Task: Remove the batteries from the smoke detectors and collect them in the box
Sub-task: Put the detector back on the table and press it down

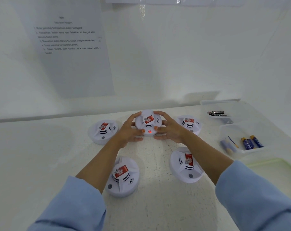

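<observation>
Several white round smoke detectors with red labels lie on the white table. The middle far one (148, 122) shows a lit red light at its front and is held from both sides: my left hand (128, 130) grips its left edge and my right hand (169, 129) grips its right edge, fingers curled round the rim. A clear box (224, 104) at the far right holds black batteries (216, 113). A nearer clear box (251, 152) holds blue batteries (251, 142).
Other detectors lie at the left (103, 131), right (189, 124), near left (123, 176) and near right (185, 165). A printed instruction sheet (68, 47) hangs on the white wall behind. A pale green tray edge (283, 164) shows at the right.
</observation>
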Available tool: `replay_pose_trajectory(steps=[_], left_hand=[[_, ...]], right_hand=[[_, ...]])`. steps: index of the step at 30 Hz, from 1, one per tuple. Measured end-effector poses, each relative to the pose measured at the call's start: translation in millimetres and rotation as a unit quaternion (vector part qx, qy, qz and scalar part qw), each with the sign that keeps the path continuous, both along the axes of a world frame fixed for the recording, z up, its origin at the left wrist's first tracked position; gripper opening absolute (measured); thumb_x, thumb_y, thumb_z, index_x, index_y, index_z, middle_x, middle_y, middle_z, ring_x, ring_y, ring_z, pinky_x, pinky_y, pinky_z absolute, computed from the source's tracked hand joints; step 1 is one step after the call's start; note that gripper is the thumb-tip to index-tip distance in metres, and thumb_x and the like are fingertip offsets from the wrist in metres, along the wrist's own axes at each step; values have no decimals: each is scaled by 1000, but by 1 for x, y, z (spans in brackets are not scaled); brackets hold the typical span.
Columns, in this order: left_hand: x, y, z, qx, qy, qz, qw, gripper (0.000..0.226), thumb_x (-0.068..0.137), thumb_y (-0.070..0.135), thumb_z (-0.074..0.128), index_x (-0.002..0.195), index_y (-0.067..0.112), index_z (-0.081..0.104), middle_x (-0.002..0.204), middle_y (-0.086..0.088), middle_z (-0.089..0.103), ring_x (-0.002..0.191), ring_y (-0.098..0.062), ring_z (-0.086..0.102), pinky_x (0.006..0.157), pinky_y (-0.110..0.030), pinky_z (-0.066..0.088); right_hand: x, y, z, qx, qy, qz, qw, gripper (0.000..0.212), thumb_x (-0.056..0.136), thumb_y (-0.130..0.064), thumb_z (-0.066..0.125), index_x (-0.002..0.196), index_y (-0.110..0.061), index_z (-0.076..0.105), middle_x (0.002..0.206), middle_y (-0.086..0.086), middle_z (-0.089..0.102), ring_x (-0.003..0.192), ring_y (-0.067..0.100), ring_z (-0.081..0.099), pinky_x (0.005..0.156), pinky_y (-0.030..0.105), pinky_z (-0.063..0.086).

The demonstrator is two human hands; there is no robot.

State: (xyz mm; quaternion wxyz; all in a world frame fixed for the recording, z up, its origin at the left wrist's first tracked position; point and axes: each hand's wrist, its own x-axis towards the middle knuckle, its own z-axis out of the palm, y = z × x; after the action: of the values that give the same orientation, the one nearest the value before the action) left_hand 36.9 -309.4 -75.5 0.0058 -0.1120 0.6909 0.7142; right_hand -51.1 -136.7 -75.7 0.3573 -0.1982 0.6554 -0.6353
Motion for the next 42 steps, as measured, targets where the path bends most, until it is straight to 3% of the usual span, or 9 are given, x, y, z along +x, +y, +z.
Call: replay_pose_trajectory(steps=[11, 29, 42], left_hand=[[0, 0, -1, 0, 1, -3, 1000, 61, 83, 3, 65, 124, 39, 40, 107, 0, 50, 92, -22, 60, 69, -30, 58], [1, 0, -1, 4, 1, -2, 1000, 60, 82, 3, 65, 123, 40, 41, 107, 0, 49, 92, -22, 60, 65, -27, 59], [1, 0, 0, 8, -1, 1, 1000, 59, 83, 3, 65, 123, 39, 42, 107, -1, 49, 92, -23, 60, 66, -27, 59]], right_hand=[[0, 0, 0, -4, -4, 2, 1000, 55, 84, -1, 61, 123, -36, 43, 130, 19, 45, 104, 34, 58, 85, 43, 54], [2, 0, 1, 4, 6, -4, 1000, 56, 85, -3, 61, 127, -33, 40, 119, 12, 50, 98, 28, 60, 83, 40, 55], [1, -1, 1, 10, 13, -3, 1000, 55, 85, -4, 61, 127, -34, 40, 127, 17, 47, 101, 31, 59, 85, 42, 54]])
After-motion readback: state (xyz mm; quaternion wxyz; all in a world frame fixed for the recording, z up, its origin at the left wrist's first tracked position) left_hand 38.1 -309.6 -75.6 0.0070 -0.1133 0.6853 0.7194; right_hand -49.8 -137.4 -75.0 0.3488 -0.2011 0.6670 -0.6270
